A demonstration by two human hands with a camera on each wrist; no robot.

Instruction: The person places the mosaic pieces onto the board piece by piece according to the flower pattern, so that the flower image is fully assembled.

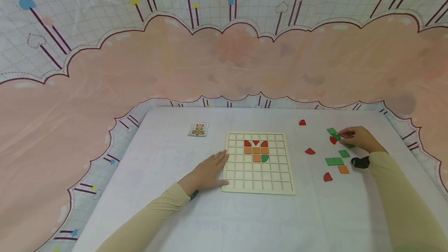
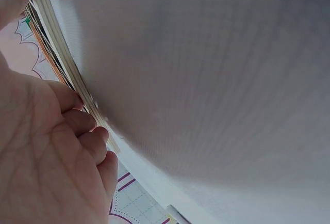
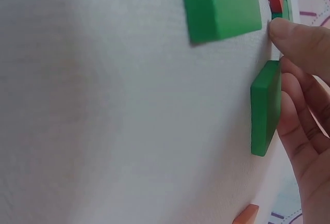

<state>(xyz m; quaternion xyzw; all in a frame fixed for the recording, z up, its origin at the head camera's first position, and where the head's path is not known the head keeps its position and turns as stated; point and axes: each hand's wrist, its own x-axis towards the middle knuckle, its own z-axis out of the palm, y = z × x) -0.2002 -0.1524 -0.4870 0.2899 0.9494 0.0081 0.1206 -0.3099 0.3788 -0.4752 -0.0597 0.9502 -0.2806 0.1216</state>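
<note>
A pale square grid board [image 1: 241,186] lies mid-table with red, orange and green pieces in its upper middle. My left hand [image 1: 209,171] rests at its left edge, fingers extended; in the left wrist view fingertips touch the board's side [image 2: 72,69]. To the right, my right hand [image 1: 360,138] pinches a green piece [image 1: 336,137] between thumb and fingers, just above a red piece [image 1: 333,140]. In the right wrist view, the thumb [image 3: 294,38] is against green, mostly hidden; another green tile [image 3: 265,110] lies under the other fingers.
A small pattern card [image 1: 198,129] lies left of the board's top. Loose green tiles [image 1: 334,161], an orange square [image 1: 343,169] and red quarter pieces [image 1: 310,151] are scattered on the right. A patterned cloth [image 1: 224,61] hangs behind the white table.
</note>
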